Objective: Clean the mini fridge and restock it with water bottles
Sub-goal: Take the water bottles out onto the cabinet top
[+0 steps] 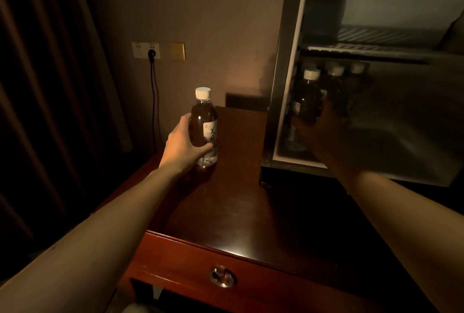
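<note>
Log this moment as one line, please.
stage: restocking | left hand: grips bottle upright on table | right hand: holds bottle in fridge, lower compartment | fridge: open

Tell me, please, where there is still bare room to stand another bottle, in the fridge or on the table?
Free: the wire shelf above the bottles, and the table between the left hand's bottle and the drawer edge. Crowded: the fridge's lower left corner, where capped bottles stand around the right hand.
</note>
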A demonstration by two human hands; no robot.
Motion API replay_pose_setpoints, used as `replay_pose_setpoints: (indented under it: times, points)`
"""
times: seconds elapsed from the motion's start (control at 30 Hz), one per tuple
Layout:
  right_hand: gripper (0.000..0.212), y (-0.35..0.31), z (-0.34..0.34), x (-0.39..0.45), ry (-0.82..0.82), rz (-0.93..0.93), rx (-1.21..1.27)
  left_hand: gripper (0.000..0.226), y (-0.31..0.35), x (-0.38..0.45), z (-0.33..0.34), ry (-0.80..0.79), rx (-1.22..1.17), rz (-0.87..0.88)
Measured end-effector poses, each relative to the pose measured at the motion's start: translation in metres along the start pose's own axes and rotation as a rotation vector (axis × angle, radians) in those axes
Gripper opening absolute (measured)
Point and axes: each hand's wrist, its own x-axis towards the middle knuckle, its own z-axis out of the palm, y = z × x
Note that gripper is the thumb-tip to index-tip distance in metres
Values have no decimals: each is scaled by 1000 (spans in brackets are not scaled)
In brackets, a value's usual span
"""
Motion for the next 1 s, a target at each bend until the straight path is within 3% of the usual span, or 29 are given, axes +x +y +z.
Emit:
replay_pose_setpoints:
  times: [0.37, 0.63, 0.8, 1.0]
  points:
    - [85, 11, 20, 18, 54, 21, 48, 84, -13, 35, 19, 11, -37, -8]
    - [82, 23, 21, 25, 32, 22, 69, 77, -16, 41, 28, -5, -68, -35]
    - [75, 16, 15, 22, 17, 22, 85, 83, -23, 31, 22, -124, 42, -45]
    - [72, 11, 0, 4, 12, -8, 83, 83, -20, 11, 9, -100, 127, -55]
